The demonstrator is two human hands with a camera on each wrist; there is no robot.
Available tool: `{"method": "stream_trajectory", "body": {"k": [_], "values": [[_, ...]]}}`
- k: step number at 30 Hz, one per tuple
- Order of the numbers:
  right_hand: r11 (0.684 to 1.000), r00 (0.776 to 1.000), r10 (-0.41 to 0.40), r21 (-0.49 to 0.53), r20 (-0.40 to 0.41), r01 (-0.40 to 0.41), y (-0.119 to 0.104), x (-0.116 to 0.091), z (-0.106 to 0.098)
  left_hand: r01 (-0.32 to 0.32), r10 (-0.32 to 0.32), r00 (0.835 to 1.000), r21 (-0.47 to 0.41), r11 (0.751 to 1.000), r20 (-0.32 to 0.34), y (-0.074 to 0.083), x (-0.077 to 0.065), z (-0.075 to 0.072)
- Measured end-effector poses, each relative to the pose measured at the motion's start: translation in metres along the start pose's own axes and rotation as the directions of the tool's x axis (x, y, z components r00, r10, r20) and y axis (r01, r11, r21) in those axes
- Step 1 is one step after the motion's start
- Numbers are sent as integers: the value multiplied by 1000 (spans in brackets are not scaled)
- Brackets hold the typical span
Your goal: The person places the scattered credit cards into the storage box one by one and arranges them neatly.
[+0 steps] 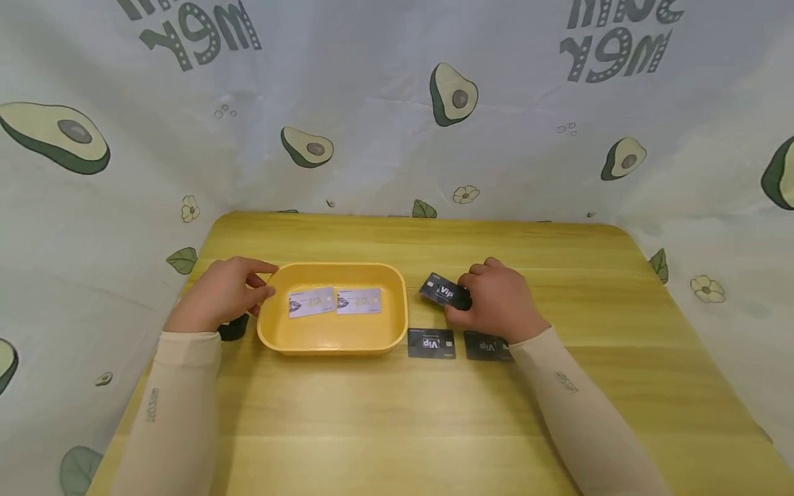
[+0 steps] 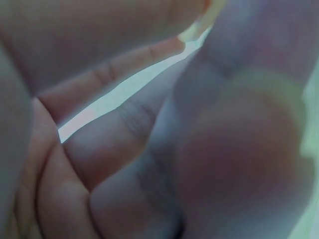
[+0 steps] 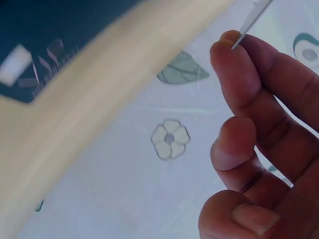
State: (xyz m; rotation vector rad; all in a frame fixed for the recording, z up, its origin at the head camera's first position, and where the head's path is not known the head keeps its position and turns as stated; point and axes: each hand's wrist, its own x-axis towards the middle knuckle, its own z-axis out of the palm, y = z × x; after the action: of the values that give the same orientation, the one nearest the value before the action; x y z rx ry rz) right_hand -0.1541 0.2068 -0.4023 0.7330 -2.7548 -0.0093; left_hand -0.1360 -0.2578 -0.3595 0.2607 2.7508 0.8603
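A shallow yellow plastic tray [image 1: 332, 339] sits left of the table's middle. Two pale VIP cards [image 1: 311, 302] lie side by side in it. At the tray's left end, my left hand [image 1: 226, 293] holds the rim with thumb and index finger; curled fingers [image 2: 114, 144] fill the left wrist view. Right of the tray, my right hand [image 1: 496, 300] pinches a black VIP card [image 1: 442, 291], tilted. In the right wrist view, a thin card edge [image 3: 251, 22] shows at the fingertips. Another black card [image 1: 431, 343] and a third black card [image 1: 488, 346], partly under my wrist, lie nearer me.
The wooden-patterned table [image 1: 384, 427] has rounded far corners. A white sheet [image 1: 372, 89] printed with avocados and flowers hangs behind and beside it. A small black object [image 1: 233, 328] shows under my left wrist.
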Motion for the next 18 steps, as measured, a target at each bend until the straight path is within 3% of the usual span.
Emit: {"method": "stream_trajectory", "body": {"k": [5, 11, 18], "values": [[999, 999, -22, 27, -35, 23, 2, 9, -15, 9, -9, 1000, -13, 1000, 0, -3, 3, 0], [987, 989, -147, 56, -31, 149, -15, 36, -37, 14, -14, 1000, -8, 1000, -2, -4, 5, 0], [932, 937, -348, 111, 13, 345, -56, 75, -50, 44, -44, 999, -17, 999, 14, -6, 6, -2]]}}
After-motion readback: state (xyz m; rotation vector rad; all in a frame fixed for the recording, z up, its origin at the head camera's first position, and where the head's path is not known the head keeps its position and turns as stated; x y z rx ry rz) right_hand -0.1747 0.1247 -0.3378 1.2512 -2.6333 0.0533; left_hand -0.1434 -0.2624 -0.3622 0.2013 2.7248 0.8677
